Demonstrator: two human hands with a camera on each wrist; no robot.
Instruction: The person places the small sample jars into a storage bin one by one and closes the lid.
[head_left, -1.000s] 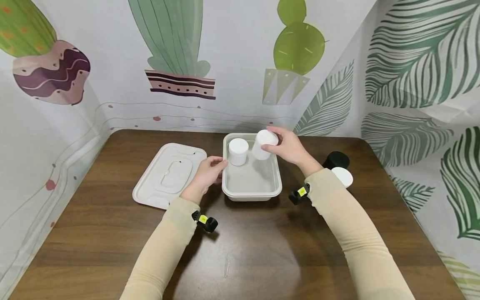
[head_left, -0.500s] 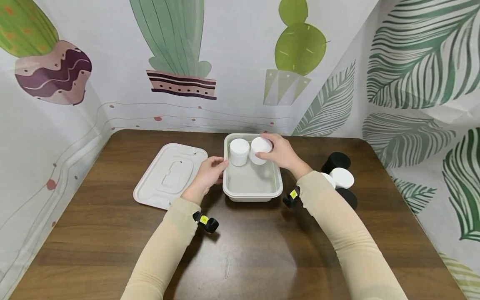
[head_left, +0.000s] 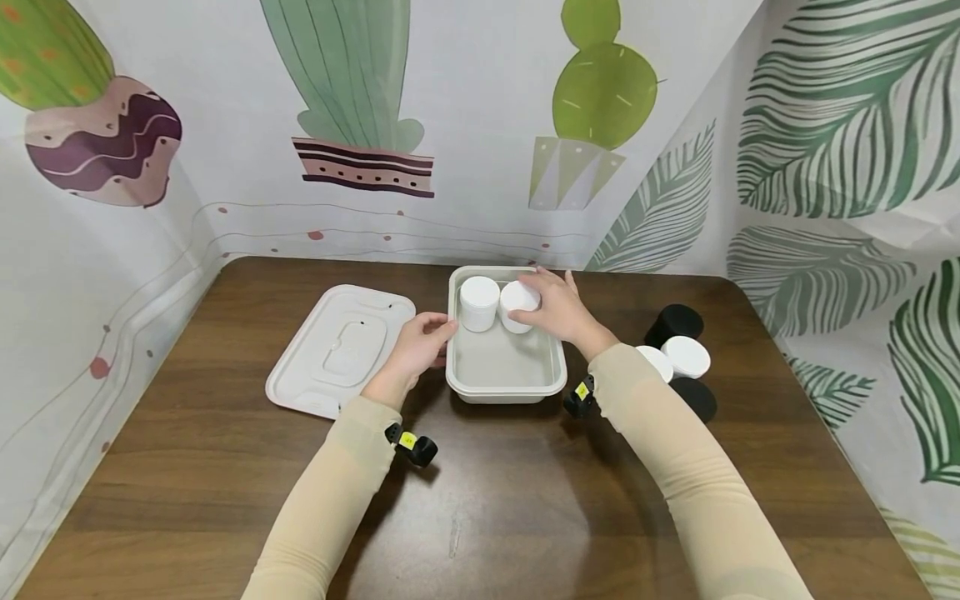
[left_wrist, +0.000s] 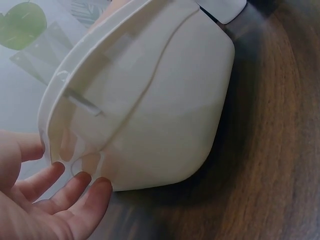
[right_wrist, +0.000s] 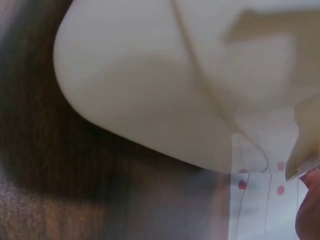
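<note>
A pale grey rectangular tub (head_left: 502,362) stands on the wooden table. My left hand (head_left: 415,343) pinches its left rim, the thumb at the edge and the fingers against the outer wall, as the left wrist view of the tub (left_wrist: 160,115) confirms. Inside, at the far end, two white lidded jars stand side by side: the left jar (head_left: 478,305) is untouched. My right hand (head_left: 564,312) holds the right jar (head_left: 514,307) between thumb and fingers, with another finger raised. The right wrist view shows mostly the tub's outer wall (right_wrist: 145,85), and the jars are hidden there.
A white lid (head_left: 296,379) lies flat left of the tub. To the right, partly behind my right sleeve, are a black jar (head_left: 677,322), two white round pieces (head_left: 686,357) and a black round piece (head_left: 695,400). A patterned cloth (head_left: 480,125) hangs behind the table.
My right hand has lowered the right jar into the tub and moved it left beside the other jar. One finger has lifted away. My left hand has stayed at the rim.
</note>
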